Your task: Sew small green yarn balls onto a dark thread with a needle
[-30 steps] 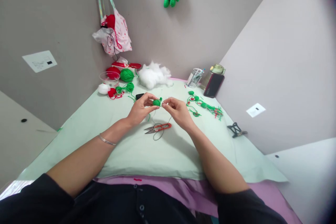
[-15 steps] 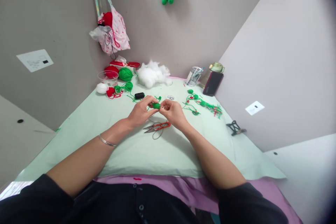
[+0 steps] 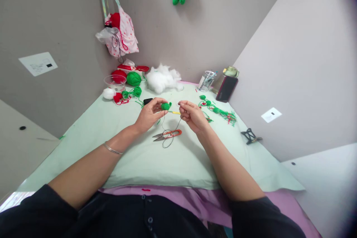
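Between the thumb and fingers of my left hand is a small green crocheted piece with a little stub at its upper right. My right hand is pinched shut just to the right, apart from the piece; the needle in its fingertips is almost wholly hidden. Dark thread hangs from the green piece, loops over the table and runs up to my right hand. Under the loop lie orange-handled thread snips. A yellow crochet hook lies between my hands, partly covered.
White stuffing sits at the back, with green yarn and a clear bowl left of it. A black thread spool is beside my left hand. To the right are crocheted green pieces, a cup and a phone.
My right hand has drawn away from the green piece, up and to the right, with thread trailing from it. My left hand has lifted the piece slightly. The yellow hook now shows.
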Demonstrator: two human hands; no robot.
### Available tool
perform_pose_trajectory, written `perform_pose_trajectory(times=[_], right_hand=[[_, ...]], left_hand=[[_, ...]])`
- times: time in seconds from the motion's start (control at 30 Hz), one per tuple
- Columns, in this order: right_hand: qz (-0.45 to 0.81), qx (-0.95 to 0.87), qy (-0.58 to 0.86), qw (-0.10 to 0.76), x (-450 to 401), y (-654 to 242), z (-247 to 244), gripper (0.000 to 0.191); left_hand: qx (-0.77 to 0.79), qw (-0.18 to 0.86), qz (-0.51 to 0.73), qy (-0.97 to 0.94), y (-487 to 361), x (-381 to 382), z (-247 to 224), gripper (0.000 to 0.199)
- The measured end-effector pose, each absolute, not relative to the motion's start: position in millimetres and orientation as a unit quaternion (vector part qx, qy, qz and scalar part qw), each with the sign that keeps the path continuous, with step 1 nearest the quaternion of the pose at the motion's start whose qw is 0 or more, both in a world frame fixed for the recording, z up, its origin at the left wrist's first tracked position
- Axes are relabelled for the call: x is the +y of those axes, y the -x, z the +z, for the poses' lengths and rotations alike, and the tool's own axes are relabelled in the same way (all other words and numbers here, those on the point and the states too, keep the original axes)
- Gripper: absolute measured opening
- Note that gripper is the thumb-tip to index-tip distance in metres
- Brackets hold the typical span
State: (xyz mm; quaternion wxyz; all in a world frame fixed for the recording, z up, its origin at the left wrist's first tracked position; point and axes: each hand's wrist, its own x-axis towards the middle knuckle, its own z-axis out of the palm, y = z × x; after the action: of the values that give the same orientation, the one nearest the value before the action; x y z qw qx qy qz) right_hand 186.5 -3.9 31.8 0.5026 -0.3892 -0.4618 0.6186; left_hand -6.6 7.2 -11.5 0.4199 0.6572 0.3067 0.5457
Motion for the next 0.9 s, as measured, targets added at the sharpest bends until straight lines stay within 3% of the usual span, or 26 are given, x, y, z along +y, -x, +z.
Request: perform_pose_trajectory(times=[0.23, 0.53, 0.67, 0.9], right_hand=[[0.618, -0.531, 0.418, 0.402, -10, -172, 22, 0.042], [0.553, -0.6, 0.408, 0.41, -14, -168, 20, 0.037], [0.585, -0.581, 0.401, 0.398, -12, -168, 18, 0.039], [0.677, -0.438, 0.38, 0.454, -6, -163, 7, 0.036]], left_hand=[[0.296, 0.452, 0.533, -0.651, 4, 6, -14, 0.038], [0.317, 0.413, 0.526, -0.673, 4, 3, -13, 0.026], [0.335, 0.376, 0.505, -0.701, 7, 2, -8, 0.016], [0.355, 0.33, 0.548, -0.681, 9, 6, -9, 0.029]])
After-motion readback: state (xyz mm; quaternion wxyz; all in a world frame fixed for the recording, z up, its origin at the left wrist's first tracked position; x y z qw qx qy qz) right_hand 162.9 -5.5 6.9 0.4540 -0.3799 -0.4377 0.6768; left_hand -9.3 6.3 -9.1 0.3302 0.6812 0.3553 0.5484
